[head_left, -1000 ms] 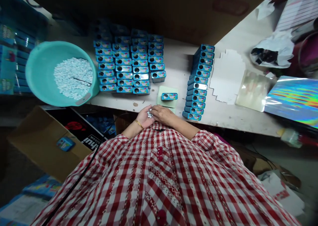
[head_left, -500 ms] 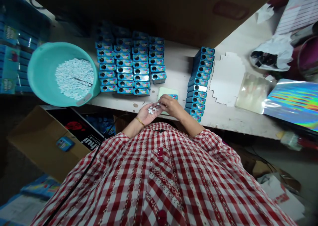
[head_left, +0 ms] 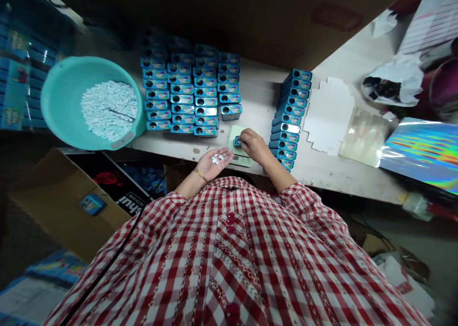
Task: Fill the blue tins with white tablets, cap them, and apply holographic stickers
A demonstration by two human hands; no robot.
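Observation:
My left hand [head_left: 211,163] lies palm up at the table's front edge, cupped, with a few small white tablets [head_left: 216,158] in it. My right hand [head_left: 252,144] reaches over a small blue tin [head_left: 237,141] standing on a pale green scale [head_left: 236,134], fingers pinched at the tin's top. What the fingertips hold is hidden.
A teal basin [head_left: 57,106] of white tablets sits at the left. Several rows of blue tins [head_left: 193,94] stand behind the scale, and another row [head_left: 291,113] to its right. White card blanks [head_left: 327,113] and holographic sheet [head_left: 422,149] lie further right. A cardboard box [head_left: 53,197] is below.
My right hand left my left palm and moved forward to the tin on the scale. My left hand opened out a little, palm up with the tablets.

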